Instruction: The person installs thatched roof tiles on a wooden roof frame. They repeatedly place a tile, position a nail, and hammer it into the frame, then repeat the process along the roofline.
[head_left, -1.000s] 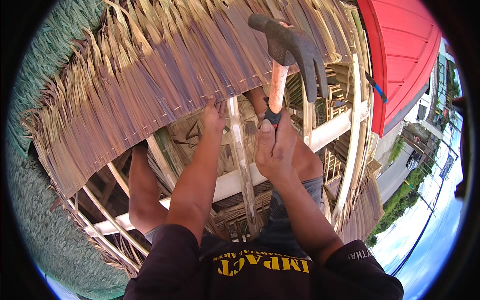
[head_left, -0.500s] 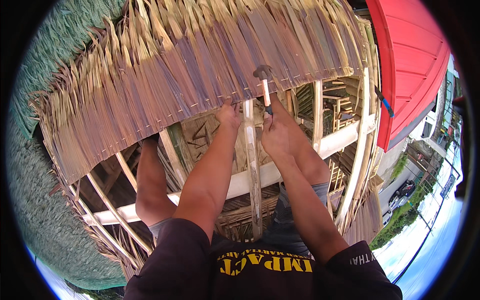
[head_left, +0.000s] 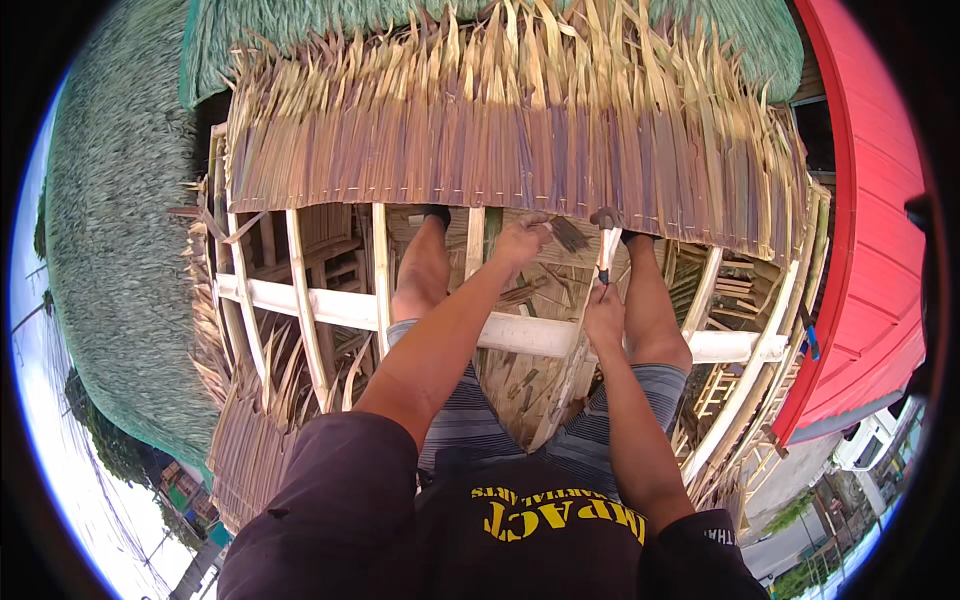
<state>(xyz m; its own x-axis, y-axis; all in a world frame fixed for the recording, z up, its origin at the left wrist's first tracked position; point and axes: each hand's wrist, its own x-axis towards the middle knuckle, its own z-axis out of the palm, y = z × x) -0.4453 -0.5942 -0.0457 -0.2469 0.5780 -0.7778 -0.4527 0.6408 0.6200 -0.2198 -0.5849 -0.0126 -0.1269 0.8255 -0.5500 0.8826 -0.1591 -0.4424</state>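
Note:
A hammer [head_left: 607, 247] with a dark head and a pale shaft is upright in my right hand [head_left: 603, 318], which is closed round its dark grip. Its head lies at the lower edge of a thatch panel [head_left: 500, 150] of brown, overlapping dried leaves with a stitched row along that edge. My left hand [head_left: 522, 245] is just below the same edge, left of the hammer, with its fingers closed together. What they hold, if anything, is too small to make out. A dark patch shows beside its fingertips.
My legs reach through a frame of pale wooden rafters [head_left: 300, 300], crossed by a thick whitish beam [head_left: 520, 335]. Gaps between the rafters open onto the inside below. Green-netted thatch [head_left: 130, 230] rises at the left, and a red metal roof [head_left: 880, 250] stands close at the right.
My view has turned, so the thatch panel now lies more level and further right. My left hand has dropped slightly from the panel's edge. The hammer stays in my right hand near that edge.

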